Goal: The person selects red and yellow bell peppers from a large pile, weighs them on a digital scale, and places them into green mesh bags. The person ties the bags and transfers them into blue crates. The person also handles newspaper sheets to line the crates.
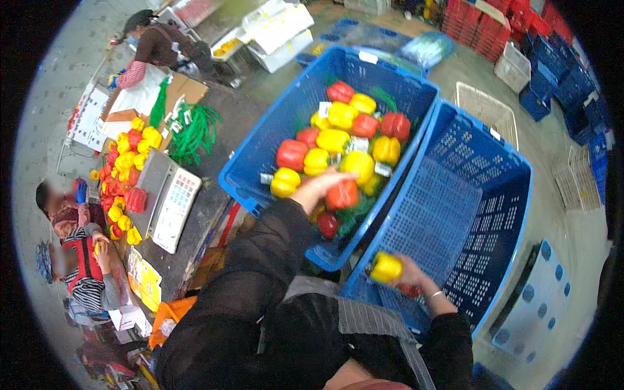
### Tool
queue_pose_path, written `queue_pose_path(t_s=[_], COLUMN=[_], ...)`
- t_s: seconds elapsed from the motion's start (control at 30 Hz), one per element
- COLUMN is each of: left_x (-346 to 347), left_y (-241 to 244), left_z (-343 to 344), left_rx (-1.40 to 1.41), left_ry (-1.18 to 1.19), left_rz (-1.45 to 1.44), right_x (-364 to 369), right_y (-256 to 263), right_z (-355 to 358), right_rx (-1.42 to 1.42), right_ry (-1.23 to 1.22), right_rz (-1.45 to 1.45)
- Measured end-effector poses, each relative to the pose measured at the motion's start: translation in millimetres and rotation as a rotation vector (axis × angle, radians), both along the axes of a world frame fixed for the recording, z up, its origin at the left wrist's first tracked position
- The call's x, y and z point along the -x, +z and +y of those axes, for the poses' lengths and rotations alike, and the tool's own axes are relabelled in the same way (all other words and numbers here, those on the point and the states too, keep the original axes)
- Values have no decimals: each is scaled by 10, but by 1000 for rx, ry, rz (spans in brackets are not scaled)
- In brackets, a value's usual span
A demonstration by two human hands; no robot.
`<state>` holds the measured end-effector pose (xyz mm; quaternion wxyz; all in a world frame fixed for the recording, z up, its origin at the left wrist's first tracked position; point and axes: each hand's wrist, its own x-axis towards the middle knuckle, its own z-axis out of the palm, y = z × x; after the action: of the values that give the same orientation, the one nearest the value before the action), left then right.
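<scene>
My left hand is inside a blue plastic crate among red and yellow bell peppers. Its fingers reach over a red bell pepper and against a large yellow bell pepper; blur hides whether they grip either. Several peppers there carry white tags, and green netting shows near them. My right hand holds a yellow bell pepper over the near end of a second blue crate. Part of a red pepper shows under that hand. Perforated walls and floor are visible in this second crate.
On the dark table to the left are a digital scale, a pepper pile and green mesh nets. Several people work along it. A white crate and a blue-spotted panel lie to the right.
</scene>
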<state>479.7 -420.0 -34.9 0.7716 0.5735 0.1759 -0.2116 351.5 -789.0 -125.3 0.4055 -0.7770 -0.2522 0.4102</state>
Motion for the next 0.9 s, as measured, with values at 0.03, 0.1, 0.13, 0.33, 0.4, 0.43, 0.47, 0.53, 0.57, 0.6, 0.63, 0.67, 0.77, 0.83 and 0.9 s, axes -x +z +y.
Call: queue_pose_path(t_s=[0.03,0.1,0.13,0.33,0.4,0.43,0.47,0.53,0.57,0.6,0.63,0.67,0.77,0.83,0.9], left_x=[-52,-60,-64,158,246,311,359,353,313,286,258,268,179,135,113], left_y=[224,367,446,1097,1152,1122,1142,1204,1184,1203,1220,1331,1213,1169,1180], left_z=[53,437,561,1137,1211,1303,1328,1345,1380,1418,1462,1396,1476,1467,1448], left_rx=[54,164,212,623,642,691,709,734,770,795,817,774,857,884,942], left_ry=[-29,-68,-29,8,-20,-80,-42,16,19,27,36,96,28,78,72], left_rz=[117,222,206,187,116,108,102,76,66,60,48,-39,-165,-108,-87], right_x=[-79,-276,-391,-737,-895,-1011,-1127,-1299,-1390,-1514,-1606,-1709,-1772,-1674,-1564], right_y=[188,713,827,2318,2780,2868,2896,2759,2717,2563,2445,2295,1850,1605,1453], right_z=[-73,-129,-243,-18,655,936,1167,1575,1800,1980,2220,2355,2644,2721,2766], right_rx=[-47,-42,-156,-1015,-1255,-1353,-1380,-1248,-1172,-1122,-1165,-1154,-1083,-1120,-1090], right_ry=[-42,-271,-338,-735,-551,-495,-510,-932,-972,-992,-1012,-1000,-1060,-1144,-1180], right_rz=[54,231,341,810,664,712,695,612,689,650,623,649,772,840,767])
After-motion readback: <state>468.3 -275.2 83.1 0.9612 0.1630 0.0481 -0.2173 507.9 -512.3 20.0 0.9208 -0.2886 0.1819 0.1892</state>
